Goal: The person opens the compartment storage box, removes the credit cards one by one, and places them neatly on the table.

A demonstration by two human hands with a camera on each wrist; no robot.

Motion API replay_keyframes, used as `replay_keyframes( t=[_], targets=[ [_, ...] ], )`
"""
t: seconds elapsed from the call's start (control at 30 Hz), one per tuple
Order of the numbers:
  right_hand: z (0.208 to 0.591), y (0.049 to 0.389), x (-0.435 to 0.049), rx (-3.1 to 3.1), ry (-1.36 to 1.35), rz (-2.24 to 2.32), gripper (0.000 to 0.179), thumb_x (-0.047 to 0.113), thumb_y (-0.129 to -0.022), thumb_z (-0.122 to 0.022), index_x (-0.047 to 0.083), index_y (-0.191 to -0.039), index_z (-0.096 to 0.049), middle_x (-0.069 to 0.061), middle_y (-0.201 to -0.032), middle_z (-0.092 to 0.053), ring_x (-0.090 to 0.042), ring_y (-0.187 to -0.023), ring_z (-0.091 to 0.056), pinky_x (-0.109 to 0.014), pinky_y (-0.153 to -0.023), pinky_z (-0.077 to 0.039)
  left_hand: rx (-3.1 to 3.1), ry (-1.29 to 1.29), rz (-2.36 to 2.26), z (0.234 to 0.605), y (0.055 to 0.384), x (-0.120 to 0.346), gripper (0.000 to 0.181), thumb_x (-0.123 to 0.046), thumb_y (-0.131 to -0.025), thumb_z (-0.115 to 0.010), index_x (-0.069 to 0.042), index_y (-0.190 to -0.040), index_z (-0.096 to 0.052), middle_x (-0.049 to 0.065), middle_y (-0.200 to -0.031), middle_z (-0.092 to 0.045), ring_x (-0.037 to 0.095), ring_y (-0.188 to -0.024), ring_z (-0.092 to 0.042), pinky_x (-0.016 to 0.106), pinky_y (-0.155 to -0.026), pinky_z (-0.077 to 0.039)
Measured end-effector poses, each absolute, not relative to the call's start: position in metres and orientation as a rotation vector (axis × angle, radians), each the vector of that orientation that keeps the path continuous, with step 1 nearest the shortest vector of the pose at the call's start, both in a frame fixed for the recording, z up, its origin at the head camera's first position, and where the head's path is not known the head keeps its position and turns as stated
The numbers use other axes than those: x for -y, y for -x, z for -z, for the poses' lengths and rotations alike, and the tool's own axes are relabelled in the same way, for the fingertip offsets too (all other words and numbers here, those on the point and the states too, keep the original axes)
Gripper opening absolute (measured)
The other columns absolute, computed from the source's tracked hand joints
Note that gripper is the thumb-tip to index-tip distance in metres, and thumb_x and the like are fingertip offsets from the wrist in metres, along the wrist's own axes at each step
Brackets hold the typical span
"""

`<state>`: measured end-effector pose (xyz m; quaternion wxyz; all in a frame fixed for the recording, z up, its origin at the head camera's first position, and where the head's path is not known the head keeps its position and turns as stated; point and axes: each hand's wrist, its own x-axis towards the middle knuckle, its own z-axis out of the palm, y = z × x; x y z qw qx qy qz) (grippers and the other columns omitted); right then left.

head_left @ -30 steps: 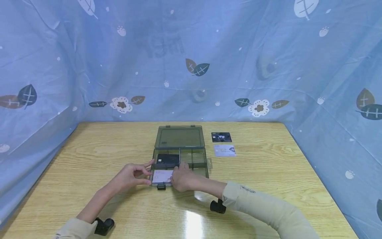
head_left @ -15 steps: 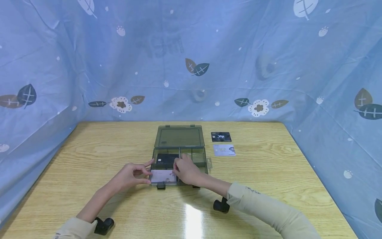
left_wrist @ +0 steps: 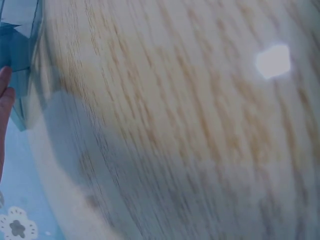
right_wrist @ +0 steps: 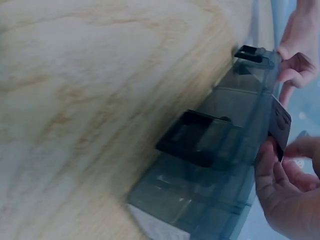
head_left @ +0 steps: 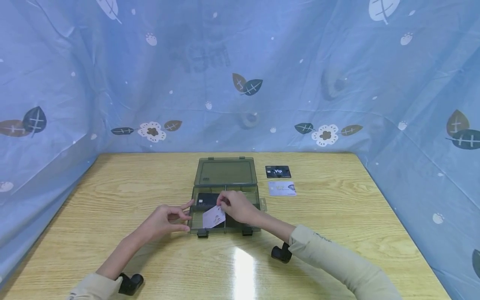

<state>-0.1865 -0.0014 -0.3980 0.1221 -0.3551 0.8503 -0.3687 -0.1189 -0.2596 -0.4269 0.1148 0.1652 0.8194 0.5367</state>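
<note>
- So the right hand (head_left: 236, 206) has a pale card (head_left: 213, 216) pinched by a corner, thumb and fingers clamped together on it.
- That card is tilted, hanging over the front left section of a see-through dark box (head_left: 197, 223) – can't tell if its lower end touches anything in there. The right wrist view shows it poking up past the rim.
- Left hand (head_left: 166, 218) is at the box's left end, thumb and fingers apart, no card in it. It's right by the edge, but I can't tell if it's really touching.
- Box lid (head_left: 226, 171) is flipped back flat on the far side, and there are 2 black latches (head_left: 202, 233) along the front.
- A black card (head_left: 208, 199) lies in the back left section, partly behind the right hand's fingers.
- 2 more cards sit on the wood table (head_left: 131, 179), right of the box: a dark Vip card (head_left: 278, 171) farther back, a silvery card (head_left: 282, 188) just in front of it.
- Behind it all – blue cloth (head_left: 187, 62) with leaves and flowers.
</note>
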Motion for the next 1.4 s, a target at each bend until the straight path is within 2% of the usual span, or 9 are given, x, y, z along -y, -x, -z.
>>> replay_keyframes(
  t=[0.07,0.2,0.33,0.5,0.73,0.8,0.97,1.17,1.4],
  targets=[
    [0.4,0.187,-0.001,-2.449,1.037,1.108,0.003,0.003,-0.091,-0.063,0.001,-0.092,-0.064,0.0,-0.071,-0.06,-0.006,-0.056,-0.048,-0.017,-0.051,-0.041,-2.404,-0.482,-1.571,0.427,0.119,0.26,0.019,-0.009,-0.076,-0.079,0.002,-0.088,-0.068,0.027,-0.143,-0.037,0.03,-0.103,-0.065,0.035,-0.087,-0.054],
    [0.401,0.186,-0.007,-2.407,1.033,1.171,0.018,0.007,-0.082,-0.076,0.0,-0.096,-0.067,-0.006,-0.08,-0.067,-0.011,-0.066,-0.062,-0.017,-0.058,-0.051,-2.42,-0.487,-1.56,0.429,0.12,0.26,0.019,-0.011,-0.076,-0.079,0.001,-0.088,-0.069,0.027,-0.143,-0.037,0.029,-0.103,-0.066,0.034,-0.087,-0.054],
    [0.404,0.184,-0.016,-2.387,0.974,1.267,0.027,0.007,-0.078,-0.079,0.0,-0.104,-0.07,-0.009,-0.089,-0.07,-0.015,-0.072,-0.068,-0.017,-0.062,-0.055,-2.415,-0.499,-1.558,0.43,0.121,0.26,0.019,-0.01,-0.077,-0.078,0.001,-0.089,-0.069,0.028,-0.143,-0.037,0.03,-0.103,-0.065,0.035,-0.088,-0.054],
    [0.407,0.183,-0.03,-2.344,0.885,1.368,0.041,0.007,-0.078,-0.079,-0.001,-0.117,-0.067,-0.012,-0.096,-0.069,-0.015,-0.073,-0.07,-0.018,-0.062,-0.057,-2.402,-0.488,-1.563,0.429,0.12,0.26,0.019,-0.009,-0.076,-0.078,0.001,-0.089,-0.068,0.027,-0.144,-0.036,0.03,-0.104,-0.065,0.035,-0.088,-0.054],
    [0.41,0.185,-0.045,-2.143,0.812,1.494,0.038,0.004,-0.087,-0.069,-0.002,-0.124,-0.062,-0.02,-0.123,-0.062,-0.024,-0.072,-0.071,-0.038,-0.068,-0.06,-2.398,-0.475,-1.566,0.43,0.119,0.261,0.018,-0.008,-0.077,-0.078,0.002,-0.089,-0.068,0.027,-0.145,-0.035,0.031,-0.105,-0.064,0.034,-0.088,-0.054],
    [0.412,0.186,-0.049,-2.078,0.767,1.531,0.039,0.005,-0.088,-0.069,-0.002,-0.125,-0.061,-0.02,-0.129,-0.058,-0.024,-0.077,-0.071,-0.035,-0.071,-0.06,-2.402,-0.479,-1.567,0.43,0.119,0.261,0.019,-0.009,-0.076,-0.078,0.001,-0.088,-0.068,0.027,-0.145,-0.035,0.031,-0.105,-0.065,0.034,-0.088,-0.054],
    [0.416,0.188,-0.06,-1.93,0.648,1.632,0.049,0.003,-0.086,-0.071,-0.004,-0.132,-0.054,-0.021,-0.137,-0.051,-0.022,-0.09,-0.07,-0.019,-0.069,-0.054,-2.411,-0.48,-1.556,0.431,0.12,0.26,0.021,-0.013,-0.076,-0.079,0.0,-0.088,-0.068,0.026,-0.145,-0.036,0.029,-0.105,-0.065,0.034,-0.087,-0.054],
    [0.419,0.191,-0.074,-1.857,0.625,1.667,0.057,-0.002,-0.083,-0.072,-0.007,-0.135,-0.049,-0.024,-0.143,-0.043,-0.022,-0.092,-0.069,-0.025,-0.079,-0.057,-2.391,-0.456,-1.565,0.431,0.119,0.261,0.02,-0.012,-0.076,-0.08,-0.002,-0.088,-0.068,0.024,-0.146,-0.036,0.03,-0.106,-0.064,0.033,-0.088,-0.054],
    [0.422,0.196,-0.097,-1.9,0.574,1.684,0.058,0.003,-0.08,-0.076,-0.002,-0.134,-0.053,-0.019,-0.141,-0.048,-0.016,-0.086,-0.069,-0.026,-0.084,-0.055,-2.386,-0.441,-1.574,0.431,0.12,0.26,0.02,-0.012,-0.075,-0.08,-0.003,-0.088,-0.068,0.024,-0.146,-0.036,0.028,-0.106,-0.064,0.032,-0.087,-0.055]
  ],
)
